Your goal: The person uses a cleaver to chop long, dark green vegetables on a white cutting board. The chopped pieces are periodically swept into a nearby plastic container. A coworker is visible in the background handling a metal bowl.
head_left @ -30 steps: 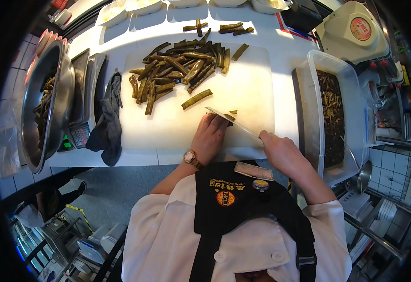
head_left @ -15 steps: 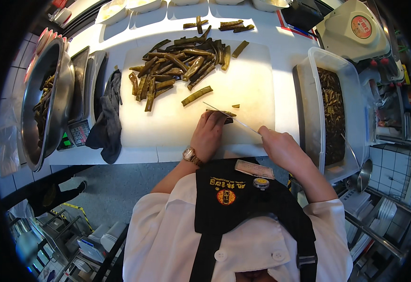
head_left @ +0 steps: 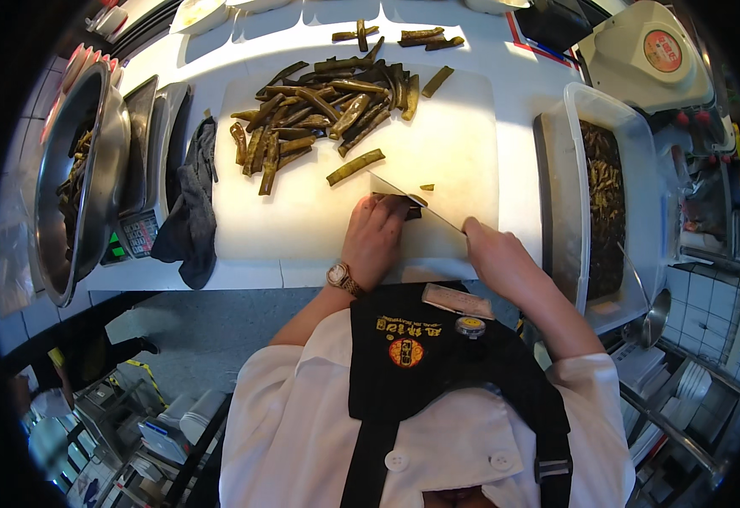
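On white board (head_left: 302, 229) | right hand (head_left: 495, 252) grips knife (head_left: 395, 189) | left hand (head_left: 375, 233) holds dark strips (head_left: 414, 213) (partly hidden)

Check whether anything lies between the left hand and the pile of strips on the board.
Yes: one loose strip lies between the left hand and the pile, and the knife in the right hand slants across just ahead of the left hand.

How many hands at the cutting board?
2: left hand holding down dark vegetable pieces on the board; right hand at the board's near right, gripping the knife. No third hand shows there.
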`<control>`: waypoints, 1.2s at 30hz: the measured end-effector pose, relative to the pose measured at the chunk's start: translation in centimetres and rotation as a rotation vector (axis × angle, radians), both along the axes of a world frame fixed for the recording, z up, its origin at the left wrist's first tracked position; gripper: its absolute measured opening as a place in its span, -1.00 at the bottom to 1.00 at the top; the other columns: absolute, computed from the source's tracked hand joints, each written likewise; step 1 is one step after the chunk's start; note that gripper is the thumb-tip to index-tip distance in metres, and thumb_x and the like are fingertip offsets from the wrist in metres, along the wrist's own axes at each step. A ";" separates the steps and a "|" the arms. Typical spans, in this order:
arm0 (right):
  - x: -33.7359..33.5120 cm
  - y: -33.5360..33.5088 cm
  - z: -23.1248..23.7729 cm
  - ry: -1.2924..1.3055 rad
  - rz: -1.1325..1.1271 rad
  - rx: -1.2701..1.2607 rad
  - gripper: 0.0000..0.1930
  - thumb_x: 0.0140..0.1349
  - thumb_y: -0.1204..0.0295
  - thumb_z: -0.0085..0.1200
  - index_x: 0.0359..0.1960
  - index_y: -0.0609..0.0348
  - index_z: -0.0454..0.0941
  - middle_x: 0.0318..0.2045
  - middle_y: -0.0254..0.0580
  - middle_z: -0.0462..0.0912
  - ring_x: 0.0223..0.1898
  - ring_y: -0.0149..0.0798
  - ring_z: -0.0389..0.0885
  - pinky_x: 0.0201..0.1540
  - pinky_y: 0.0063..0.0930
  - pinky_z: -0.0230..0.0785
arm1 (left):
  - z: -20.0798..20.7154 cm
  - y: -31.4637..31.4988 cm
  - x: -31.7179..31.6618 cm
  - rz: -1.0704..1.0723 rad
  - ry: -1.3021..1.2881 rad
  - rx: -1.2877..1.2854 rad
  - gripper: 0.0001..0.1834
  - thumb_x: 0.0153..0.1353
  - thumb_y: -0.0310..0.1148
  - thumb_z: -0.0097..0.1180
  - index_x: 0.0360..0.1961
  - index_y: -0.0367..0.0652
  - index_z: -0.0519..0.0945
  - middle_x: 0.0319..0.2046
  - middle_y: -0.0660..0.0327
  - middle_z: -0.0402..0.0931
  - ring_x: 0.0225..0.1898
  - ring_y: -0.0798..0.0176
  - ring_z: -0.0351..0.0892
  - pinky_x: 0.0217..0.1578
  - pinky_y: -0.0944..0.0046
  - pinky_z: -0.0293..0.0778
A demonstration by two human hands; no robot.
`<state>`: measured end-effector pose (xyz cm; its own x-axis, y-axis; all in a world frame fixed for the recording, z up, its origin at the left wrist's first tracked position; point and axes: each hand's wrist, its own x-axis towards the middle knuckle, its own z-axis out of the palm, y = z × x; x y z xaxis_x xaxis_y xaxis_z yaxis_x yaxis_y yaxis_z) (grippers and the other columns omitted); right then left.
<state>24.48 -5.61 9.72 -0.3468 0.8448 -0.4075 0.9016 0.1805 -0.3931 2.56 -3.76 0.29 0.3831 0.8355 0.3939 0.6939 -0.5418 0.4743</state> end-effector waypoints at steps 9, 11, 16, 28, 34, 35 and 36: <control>0.6 -0.7 0.5 0.053 -0.019 0.045 -0.87 0.20 0.55 -0.12 -0.23 0.25 0.28 -0.47 0.15 0.59 -0.41 0.23 0.60 -0.36 0.02 0.46 | -0.2 0.4 -0.2 -0.029 -0.050 -0.012 -0.64 0.08 -0.54 0.04 -0.04 -0.22 0.56 -0.04 0.14 0.47 0.04 0.04 0.41 0.15 0.06 0.32; 0.5 -0.7 1.1 0.008 0.029 0.027 -0.86 0.19 0.56 -0.12 -0.22 0.25 0.28 -0.47 0.15 0.59 -0.40 0.22 0.61 -0.36 0.01 0.47 | -0.2 0.2 -0.1 -0.009 -0.041 -0.006 -0.64 0.08 -0.54 0.04 -0.05 -0.23 0.56 -0.04 0.14 0.47 0.04 0.04 0.41 0.15 0.06 0.32; 0.2 -0.1 1.6 -0.014 0.048 -0.025 -0.86 0.19 0.56 -0.13 -0.22 0.27 0.28 -0.47 0.17 0.59 -0.38 0.24 0.61 -0.35 0.01 0.46 | -0.1 0.1 -0.2 -0.015 -0.048 -0.030 -0.64 0.07 -0.55 0.05 -0.05 -0.24 0.55 -0.03 0.13 0.46 0.05 0.03 0.41 0.15 0.09 0.32; 0.3 -0.1 1.4 0.037 -0.002 -0.005 -0.84 0.15 0.60 -0.07 -0.24 0.28 0.28 -0.54 0.18 0.56 -0.42 0.24 0.58 -0.37 0.02 0.43 | -0.2 0.2 -0.6 -0.017 -0.105 -0.053 -0.67 0.06 -0.58 0.06 -0.08 -0.29 0.56 -0.04 0.10 0.46 0.04 0.01 0.39 0.12 0.12 0.34; -0.3 0.3 2.3 -0.024 0.048 -0.057 -0.84 0.13 0.62 -0.09 -0.24 0.28 0.28 -0.54 0.20 0.56 -0.40 0.25 0.58 -0.34 0.03 0.43 | 0.0 0.1 -0.5 -0.007 -0.097 -0.050 -0.66 0.07 -0.59 0.04 -0.07 -0.29 0.56 -0.04 0.09 0.47 0.06 0.01 0.38 0.12 0.13 0.35; -0.5 0.3 1.8 -0.004 0.026 -0.056 -0.85 0.13 0.62 -0.09 -0.25 0.29 0.28 -0.53 0.21 0.56 -0.40 0.26 0.58 -0.34 0.04 0.43 | 0.0 0.0 -0.5 -0.008 -0.106 -0.057 -0.65 0.07 -0.59 0.04 -0.07 -0.29 0.56 -0.04 0.09 0.47 0.06 0.01 0.38 0.12 0.14 0.35; -0.8 0.2 1.4 0.015 0.003 -0.055 -0.85 0.13 0.62 -0.10 -0.25 0.29 0.28 -0.53 0.21 0.56 -0.40 0.26 0.58 -0.33 0.05 0.43 | 0.0 0.0 -0.4 -0.009 -0.115 -0.065 -0.65 0.06 -0.59 0.04 -0.06 -0.29 0.56 -0.04 0.09 0.48 0.06 0.01 0.38 0.13 0.14 0.35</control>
<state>23.68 -5.38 11.07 -0.3557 0.8201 -0.4482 0.8950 0.1609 -0.4161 2.12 -3.75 0.26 0.3462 0.8572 0.3812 0.6280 -0.5137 0.5846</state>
